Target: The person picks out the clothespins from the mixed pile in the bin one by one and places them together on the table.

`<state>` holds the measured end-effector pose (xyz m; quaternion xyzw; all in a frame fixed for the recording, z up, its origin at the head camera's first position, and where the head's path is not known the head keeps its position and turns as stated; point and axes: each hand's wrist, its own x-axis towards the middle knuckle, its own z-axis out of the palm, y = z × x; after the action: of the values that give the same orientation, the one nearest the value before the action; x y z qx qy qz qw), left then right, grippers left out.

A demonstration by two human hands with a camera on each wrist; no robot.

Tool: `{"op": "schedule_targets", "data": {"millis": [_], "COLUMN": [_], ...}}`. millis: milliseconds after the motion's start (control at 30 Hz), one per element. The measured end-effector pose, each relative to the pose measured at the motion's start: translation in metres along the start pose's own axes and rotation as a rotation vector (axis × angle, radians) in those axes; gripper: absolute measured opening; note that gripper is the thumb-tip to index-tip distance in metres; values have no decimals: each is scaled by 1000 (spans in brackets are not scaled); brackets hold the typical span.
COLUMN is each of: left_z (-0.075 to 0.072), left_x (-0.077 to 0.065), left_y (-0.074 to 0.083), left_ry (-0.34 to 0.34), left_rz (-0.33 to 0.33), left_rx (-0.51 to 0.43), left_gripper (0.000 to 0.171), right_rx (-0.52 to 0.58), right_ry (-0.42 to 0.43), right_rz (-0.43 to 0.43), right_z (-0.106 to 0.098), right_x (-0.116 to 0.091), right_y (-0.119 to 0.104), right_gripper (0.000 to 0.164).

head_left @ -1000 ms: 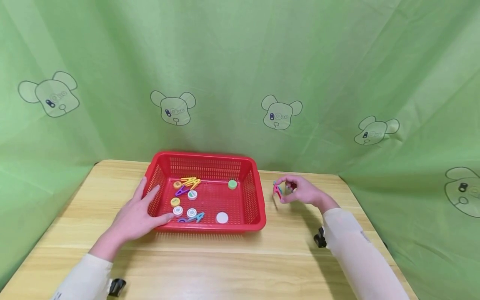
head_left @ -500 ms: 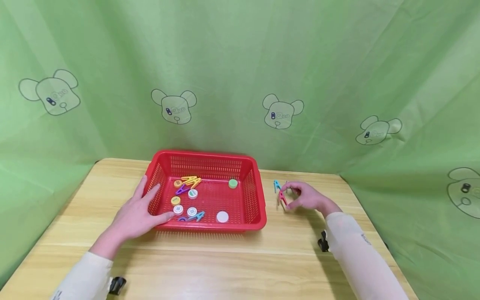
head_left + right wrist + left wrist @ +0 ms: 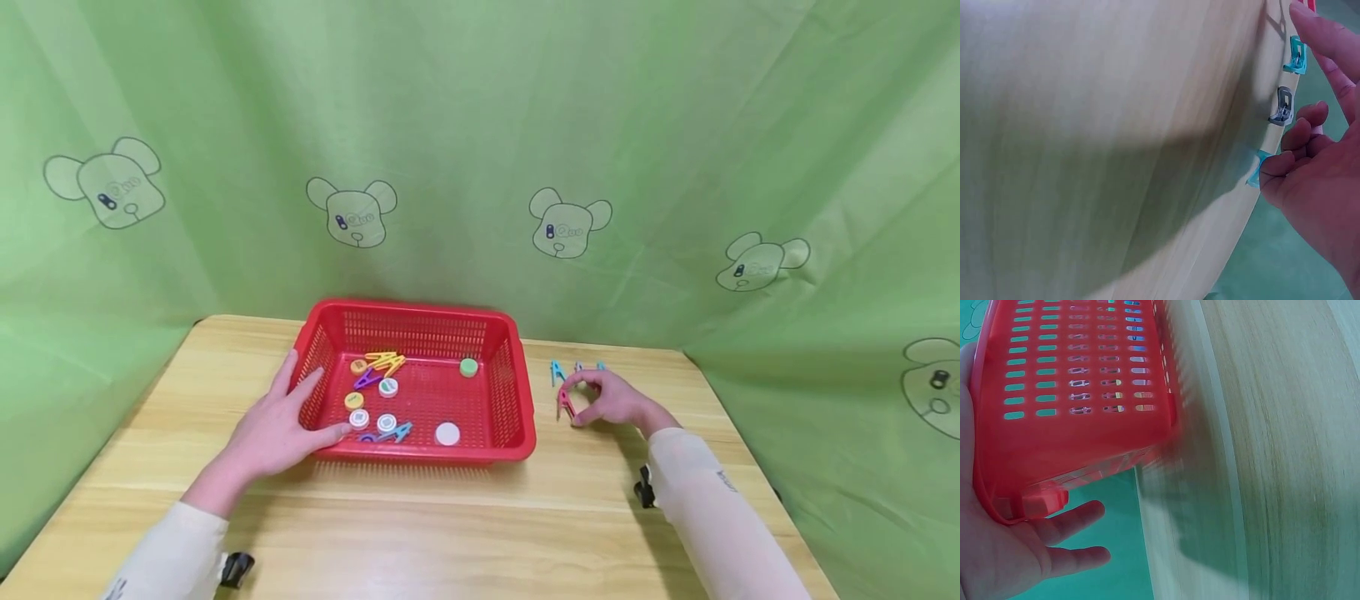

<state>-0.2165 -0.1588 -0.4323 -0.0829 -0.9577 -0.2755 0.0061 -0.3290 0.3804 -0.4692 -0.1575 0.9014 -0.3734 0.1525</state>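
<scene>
My right hand (image 3: 615, 398) pinches a pink clothespin (image 3: 566, 403) between thumb and forefinger, low over the wood right of the basket. Behind it, a light-blue clothespin (image 3: 557, 372) stands on the table. In the right wrist view a teal clothespin (image 3: 1298, 55), a grey clothespin (image 3: 1284, 105) and another teal clothespin (image 3: 1256, 169) stand in a row beside the fingers. My left hand (image 3: 273, 429) rests spread on the front left corner of the red basket (image 3: 420, 454), thumb across the front rim. The left wrist view has two straight fingers (image 3: 1075, 525) outside the basket wall.
Inside the basket lie yellow clothespins (image 3: 390, 363), a purple clothespin (image 3: 367, 379), a blue clothespin (image 3: 397, 432) and several round caps, among them a green cap (image 3: 468, 367) and a white cap (image 3: 447, 434). A green curtain (image 3: 450, 125) hangs behind the wooden table (image 3: 420, 533).
My right hand has drawn the pink clothespin slightly right and toward me, away from the light-blue clothespin, then nearly stopped. The row of clothespins shows more. My left hand stays on the basket.
</scene>
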Motion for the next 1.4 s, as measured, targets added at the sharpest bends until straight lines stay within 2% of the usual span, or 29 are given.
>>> {"op": "schedule_targets", "data": {"millis": [433, 600, 767, 900, 1400], "left_z": [2, 2, 0, 0, 0], "left_x": [1, 0, -1, 1, 2], "left_y": [-2, -3, 0, 0, -1], "left_ry": [0, -6, -3, -7, -5], "left_rz": [-2, -3, -9, -13, -16], "left_rx": [-5, -6, -10, -12, -12], "left_gripper": [112, 113, 112, 112, 112], "right_rx": [-54, -56, -60, -59, -77], "right_ry": [-39, -30, -6, 15, 22], "right_rz": [32, 29, 24, -21, -146], "right_z": [3, 2, -7, -15, -23], "right_x": [3, -1, 0, 5, 30], "right_y": [6, 0, -12, -22, -70], "right_gripper": [51, 57, 64, 66, 55]}}
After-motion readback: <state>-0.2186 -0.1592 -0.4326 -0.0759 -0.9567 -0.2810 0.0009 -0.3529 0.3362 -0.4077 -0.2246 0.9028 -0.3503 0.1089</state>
